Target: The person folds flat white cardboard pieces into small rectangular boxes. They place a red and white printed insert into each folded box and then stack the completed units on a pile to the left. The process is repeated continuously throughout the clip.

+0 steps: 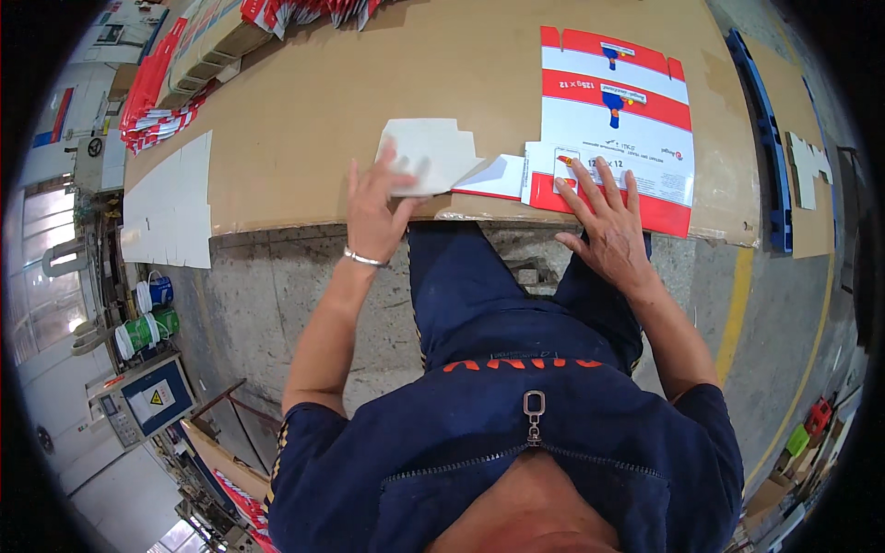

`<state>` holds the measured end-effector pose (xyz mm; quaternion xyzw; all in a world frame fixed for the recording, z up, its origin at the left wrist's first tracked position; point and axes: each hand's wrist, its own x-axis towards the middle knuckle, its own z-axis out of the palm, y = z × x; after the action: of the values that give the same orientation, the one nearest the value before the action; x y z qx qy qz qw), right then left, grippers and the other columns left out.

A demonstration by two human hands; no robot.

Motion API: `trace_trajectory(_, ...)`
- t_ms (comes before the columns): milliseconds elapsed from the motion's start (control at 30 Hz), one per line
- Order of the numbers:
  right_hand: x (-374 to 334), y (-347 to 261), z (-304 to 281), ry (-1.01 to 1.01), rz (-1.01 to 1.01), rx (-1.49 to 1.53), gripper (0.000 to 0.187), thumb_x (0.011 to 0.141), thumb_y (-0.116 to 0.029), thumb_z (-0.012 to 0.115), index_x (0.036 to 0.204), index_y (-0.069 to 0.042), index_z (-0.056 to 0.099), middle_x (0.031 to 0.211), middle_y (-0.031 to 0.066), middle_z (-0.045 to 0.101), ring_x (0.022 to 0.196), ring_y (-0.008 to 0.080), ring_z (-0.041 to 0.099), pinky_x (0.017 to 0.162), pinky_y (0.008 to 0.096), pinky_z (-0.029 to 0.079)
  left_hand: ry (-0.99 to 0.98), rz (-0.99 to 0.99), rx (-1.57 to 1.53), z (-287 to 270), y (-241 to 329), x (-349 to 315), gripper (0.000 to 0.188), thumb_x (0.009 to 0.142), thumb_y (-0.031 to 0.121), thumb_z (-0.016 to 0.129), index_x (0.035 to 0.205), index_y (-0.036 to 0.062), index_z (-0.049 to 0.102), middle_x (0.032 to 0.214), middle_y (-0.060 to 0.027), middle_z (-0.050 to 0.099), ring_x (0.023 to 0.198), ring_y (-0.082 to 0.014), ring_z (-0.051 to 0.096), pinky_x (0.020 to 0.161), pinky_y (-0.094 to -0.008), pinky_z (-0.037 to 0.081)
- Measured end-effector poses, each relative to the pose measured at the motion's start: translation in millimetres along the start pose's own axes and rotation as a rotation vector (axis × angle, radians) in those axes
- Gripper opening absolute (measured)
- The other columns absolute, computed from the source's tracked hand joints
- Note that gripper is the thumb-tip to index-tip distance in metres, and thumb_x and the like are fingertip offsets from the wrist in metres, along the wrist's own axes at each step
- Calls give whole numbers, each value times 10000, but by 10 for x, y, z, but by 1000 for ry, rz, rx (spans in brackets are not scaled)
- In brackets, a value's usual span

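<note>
Head view. Item: one flat carton blank (pixel 636 134), red and white with blue motifs, print side up by the near edge of the cardboard-topped surface (pixel 323 83). Long axis: pointing away from the person. Position: under the right hand (pixel 608 226), the nearer one, and extending beyond its fingertips; to the right of the left hand (pixel 378 194). Right hand: palm down, fingers spread on the blank's near end. Left hand: fingers parted, blurred, over a plain pale panel (pixel 447 143); firm contact cannot be told. Between them: a narrow white strip (pixel 498 177), red-edged; whether joined to the blank, unclear. Markings: repeated blue motif, small red logo, lettering and numerals, fine print too small to read.
</note>
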<state>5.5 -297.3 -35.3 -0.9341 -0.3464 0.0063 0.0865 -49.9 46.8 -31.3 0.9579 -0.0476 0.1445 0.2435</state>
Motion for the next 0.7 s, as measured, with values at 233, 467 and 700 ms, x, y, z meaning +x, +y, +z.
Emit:
trace_trajectory(233,33,-39,6,-18,-5,18,795,772,-546,667,1464,-266,394,1556,36,297,1454,320,202,1163,598,102,621,-476,-1184,872,43,231,886,843,80,733,1508,-4,155,1390,-173,457,1238,-251,477,981,-408,455)
trace_trajectory(467,-26,101,-57,-72,-81,-13,666,859,-374,626,1469,-267,380,1546,13,321,1452,289,220,1162,600,111,305,-178,-402,883,188,514,396,962,72,520,1325,-64,440,1234,-211,595,974,-270,645,838,-359,518)
trace_trajectory(700,66,227,-206,-34,-175,-56,673,891,-66,478,1501,-288,301,1550,3,310,1437,273,263,1130,617,201,-45,460,-50,771,396,515,664,855,127,506,1483,56,305,1520,-224,297,1394,-394,316,1083,-575,277)
